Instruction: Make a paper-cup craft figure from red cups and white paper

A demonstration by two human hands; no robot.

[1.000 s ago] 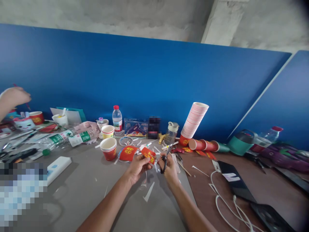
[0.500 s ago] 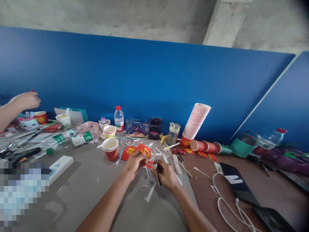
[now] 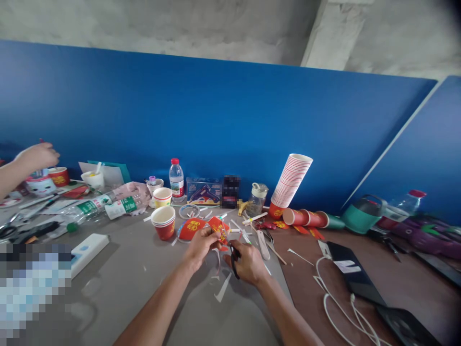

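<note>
In the middle of the head view, my left hand (image 3: pixel 200 246) pinches a piece of red paper (image 3: pixel 218 226) printed with yellow characters. Close on its right, my right hand (image 3: pixel 248 262) grips black-handled scissors (image 3: pixel 235 264), whose blades point toward the paper and are hard to make out. A larger red printed piece (image 3: pixel 190 229) lies just behind my left hand. Beneath the hands, a white paper scrap (image 3: pixel 224 288) rests on the grey table (image 3: pixel 137 288). To the left stand nested paper cups (image 3: pixel 164 226).
A tall leaning stack of paper cups (image 3: pixel 291 182) stands at the back right, near red cups lying end to end (image 3: pixel 306 218). A glass jar (image 3: pixel 257 199) and a water bottle (image 3: pixel 176 179) line the blue partition (image 3: pixel 216 110). Another person's hand (image 3: pixel 39 156) is at far left.
The red paper in my left hand has turned and tilted toward the scissors. My right hand has shifted slightly with the scissors. The other person's hand has moved slightly lower.
</note>
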